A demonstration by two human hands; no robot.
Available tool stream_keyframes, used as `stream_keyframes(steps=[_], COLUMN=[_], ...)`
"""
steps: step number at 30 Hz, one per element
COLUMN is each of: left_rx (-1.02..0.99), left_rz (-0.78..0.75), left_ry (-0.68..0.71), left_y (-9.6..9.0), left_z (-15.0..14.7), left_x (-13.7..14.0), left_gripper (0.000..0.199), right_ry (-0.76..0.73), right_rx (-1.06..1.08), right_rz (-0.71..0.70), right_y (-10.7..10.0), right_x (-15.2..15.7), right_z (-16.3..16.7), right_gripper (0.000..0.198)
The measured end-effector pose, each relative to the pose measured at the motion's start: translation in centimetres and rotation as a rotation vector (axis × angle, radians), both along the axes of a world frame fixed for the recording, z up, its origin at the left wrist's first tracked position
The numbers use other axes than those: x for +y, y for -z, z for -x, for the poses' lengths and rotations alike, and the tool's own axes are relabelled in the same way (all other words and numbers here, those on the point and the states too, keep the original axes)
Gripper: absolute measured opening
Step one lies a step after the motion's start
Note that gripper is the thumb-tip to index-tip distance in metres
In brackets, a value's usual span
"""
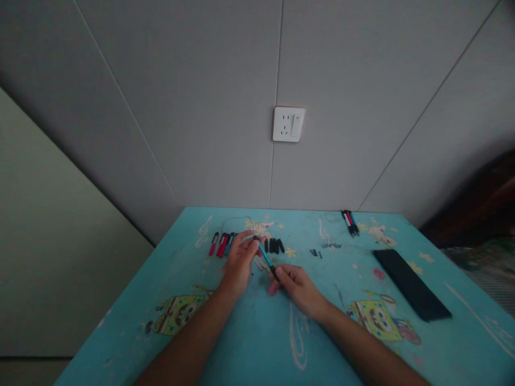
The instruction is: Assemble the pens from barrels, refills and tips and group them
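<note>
Forearms (193, 343) lie nearest the camera, reaching in over the bench (249, 338). Both hands are occupied by a single pen (264, 254), held aslant above the middle of the bench. Left hand (240, 261): fingers pinched about the upper end. Right hand (296, 287): thumb and fingers closed around the dark lower end.

Just under the pen lie white sticks (260, 262); black caps (277, 246) stand in a row beyond. Red tubes (221, 246) and blue tubes (229, 244) lie just left of the left hand. Small dark bits (314, 252), too small to identify, lie to the right. Pens in a bundle (350, 223) lie near the wall; a black pad (411, 285) is at far right.

Assessment: the step in hand appears to be joining, or parting, the pen's pieces; direction cannot be determined. The next move calls for a steady left hold, both ends aligned, while the right turns or pushes.
</note>
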State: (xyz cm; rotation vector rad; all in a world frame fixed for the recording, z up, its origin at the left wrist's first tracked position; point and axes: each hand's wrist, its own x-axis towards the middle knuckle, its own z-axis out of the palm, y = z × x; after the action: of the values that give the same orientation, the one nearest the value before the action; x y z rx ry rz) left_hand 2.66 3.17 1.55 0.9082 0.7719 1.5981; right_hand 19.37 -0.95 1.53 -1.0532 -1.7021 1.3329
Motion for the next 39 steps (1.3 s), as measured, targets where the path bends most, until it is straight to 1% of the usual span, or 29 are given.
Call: stream_keyframes(steps=[2,3,5,7,9,11,13,16,21,26,28,29,31,33,36,39], left_rx=[-0.031,-0.042,-0.051,-0.05,-0.039,-0.023,-0.01,-0.015,-0.064,-0.076,-0.088,-0.098,-0.119,-0.13,-0.127,-0.119], left_rz=[0.015,0.021,0.033,0.042,0.047,0.052,0.056,0.057,0.041,0.031,0.017,0.01,-0.005,-0.02,-0.032,-0.032], left_ry=[-0.013,-0.022,-0.036,-0.04,-0.047,-0.056,-0.061,-0.059,-0.036,-0.098,-0.115,-0.115,-0.108,-0.11,-0.123,-0.14], left_y=[-0.1,-0.2,-0.2,0.0,0.2,0.3,0.4,0.2,0.0,0.3,0.5,0.5,0.5,0.3,0.1,0.0], left_z=[0.2,0.3,0.3,0.4,0.4,0.4,0.5,0.6,0.4,0.5,0.6,0.6,0.6,0.7,0.7,0.6], left_x=[0.1,0.1,0.2,0.3,0.4,0.4,0.5,0.5,0.4,0.7,0.9,0.9,0.9,0.8,0.7,0.6], left_gripper=[0.041,0.043,0.045,0.043,0.04,0.038,0.037,0.037,0.046,0.035,0.032,0.032,0.034,0.038,0.04,0.04], right_ry=[0.118,0.188,0.358,0.53,0.628,0.651,0.639,0.62,0.594,0.602,0.627,0.635,0.625,0.568,0.463,0.375], right_rx=[-0.121,-0.215,-0.432,-0.677,-0.905,-1.072,-1.169,-1.221,-1.248,-1.235,-1.181,-1.121,-0.922,-0.654,-0.303,-0.104], right_rz=[-0.11,-0.183,-0.359,-0.5,-0.566,-0.574,-0.557,-0.532,-0.546,-0.507,-0.51,-0.522,-0.535,-0.491,-0.304,-0.149], right_y=[-0.3,-0.4,-0.5,-0.3,0.1,0.7,1.3,1.8,2.0,1.6,1.1,0.8,0.1,-0.4,-0.6,-0.2], right_x=[0.7,1.3,2.5,3.8,4.8,5.4,5.8,6.0,6.1,5.9,5.7,5.6,5.2,4.6,3.3,2.1], right_z=[-1.2,-2.2,-4.7,-7.5,-10.0,-11.6,-12.3,-12.3,-12.0,-12.1,-11.9,-11.6,-10.7,-9.3,-6.5,-4.1], right_gripper=[0.049,0.046,0.036,0.031,0.031,0.031,0.03,0.026,0.026,0.026,0.028,0.028,0.029,0.031,0.034,0.034])
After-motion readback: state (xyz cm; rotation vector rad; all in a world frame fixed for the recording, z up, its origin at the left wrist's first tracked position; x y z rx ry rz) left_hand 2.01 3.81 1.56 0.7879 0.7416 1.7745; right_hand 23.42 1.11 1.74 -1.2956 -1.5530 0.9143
